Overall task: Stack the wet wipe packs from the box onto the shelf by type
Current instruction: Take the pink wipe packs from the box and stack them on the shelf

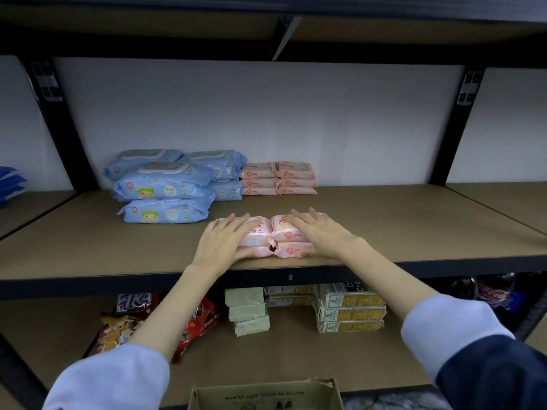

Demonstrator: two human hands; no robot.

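Note:
Several small pink wipe packs [276,236] sit near the front edge of the brown shelf [399,232], two side by side and two layers high. My left hand [223,241] lies flat over the left pair, thumb against the lower pack's front. My right hand [321,232] covers the right pair the same way. At the back of the shelf stand two stacks of pink packs [278,179], three high each. Left of them are large blue wipe packs [170,187] stacked in piles. The cardboard box [265,395] shows at the bottom edge; its inside is hidden.
The lower shelf holds snack bags [124,324], green-wrapped blocks [247,310] and cracker boxes [349,309]. Black uprights [453,128] frame the bay. More blue packs [10,182] lie in the bay to the left. An upper shelf board hangs overhead.

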